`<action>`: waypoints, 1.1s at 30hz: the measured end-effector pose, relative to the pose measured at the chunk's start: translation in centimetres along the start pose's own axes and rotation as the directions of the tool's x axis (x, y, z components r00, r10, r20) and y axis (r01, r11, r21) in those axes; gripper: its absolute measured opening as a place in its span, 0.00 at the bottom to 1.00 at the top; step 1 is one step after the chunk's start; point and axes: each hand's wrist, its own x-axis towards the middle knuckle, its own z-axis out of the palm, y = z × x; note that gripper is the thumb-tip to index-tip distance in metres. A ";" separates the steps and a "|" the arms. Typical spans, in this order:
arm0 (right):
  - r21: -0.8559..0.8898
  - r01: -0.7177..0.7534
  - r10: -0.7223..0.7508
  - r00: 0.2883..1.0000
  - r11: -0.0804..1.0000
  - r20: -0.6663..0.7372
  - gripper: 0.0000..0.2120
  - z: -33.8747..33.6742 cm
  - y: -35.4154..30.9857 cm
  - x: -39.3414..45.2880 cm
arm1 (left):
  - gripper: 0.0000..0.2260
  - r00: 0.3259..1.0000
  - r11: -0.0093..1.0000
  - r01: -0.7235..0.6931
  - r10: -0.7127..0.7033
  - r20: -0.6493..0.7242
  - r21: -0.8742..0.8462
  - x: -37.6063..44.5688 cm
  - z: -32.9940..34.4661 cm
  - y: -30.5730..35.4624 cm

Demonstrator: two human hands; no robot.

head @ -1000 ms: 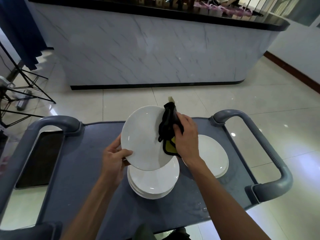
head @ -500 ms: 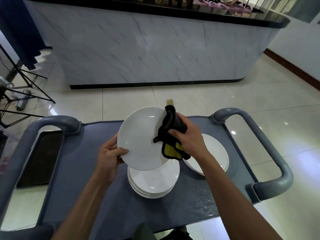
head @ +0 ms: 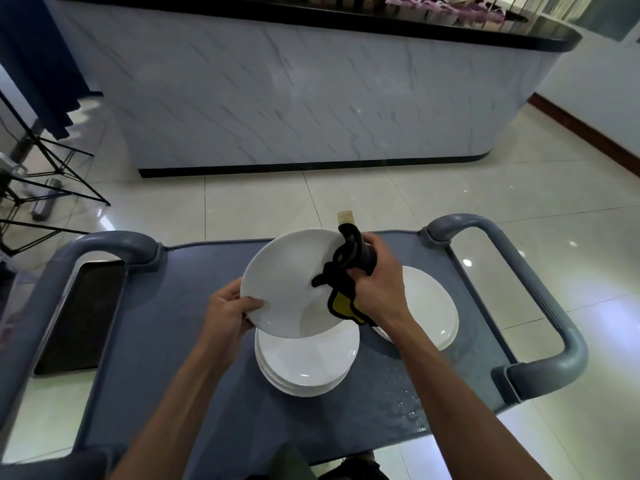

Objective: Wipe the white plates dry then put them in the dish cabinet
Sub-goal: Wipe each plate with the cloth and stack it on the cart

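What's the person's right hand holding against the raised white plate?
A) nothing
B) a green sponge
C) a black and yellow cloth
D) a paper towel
C: the right hand grips a bunched black and yellow cloth pressed against the round white plate that the left hand holds by its rim.

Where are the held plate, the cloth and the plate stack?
held plate [head: 287, 285], head view, on its bare white face left of the cloth.
cloth [head: 349, 258], head view, on the bunched black part at the plate's rim.
plate stack [head: 306, 362], head view, on the top plate's centre.
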 end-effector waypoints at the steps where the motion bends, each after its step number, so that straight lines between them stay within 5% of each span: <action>1: 0.000 0.028 -0.028 1.000 1.000 -0.013 0.25 0.0 -0.1 -0.3 | 0.14 1.000 1.000 0.011 -0.011 -0.015 -0.017 0.0 0.2 -0.2; 12: -0.195 0.291 -0.314 0.944 0.937 -0.098 0.28 -1.4 -0.5 -1.8 | 0.12 0.998 0.995 0.070 -0.070 -0.006 -0.073 -0.3 -0.1 -1.7; 16: -0.254 0.341 -0.384 0.912 0.905 -0.142 0.27 -1.7 0.2 -2.1 | 0.12 0.967 0.955 0.232 -0.247 -0.064 -0.185 -0.7 -0.6 -2.1; 19: -0.295 0.421 -0.477 0.866 0.858 -0.150 0.28 -1.6 0.6 -2.4 | 0.20 0.914 0.915 0.382 -0.395 -0.095 -0.130 -1.3 -0.3 -2.3; 25: -0.363 0.508 -0.586 0.797 0.781 -0.144 0.33 -0.5 1.6 -3.1 | 0.36 0.839 0.809 0.544 -0.531 0.122 -0.223 -1.7 0.5 -0.7; 33: -0.387 0.610 -0.677 0.735 0.691 -0.050 0.28 -0.4 2.5 -4.8 | 0.19 0.836 0.778 0.545 -0.530 0.141 -0.311 -2.0 1.9 0.5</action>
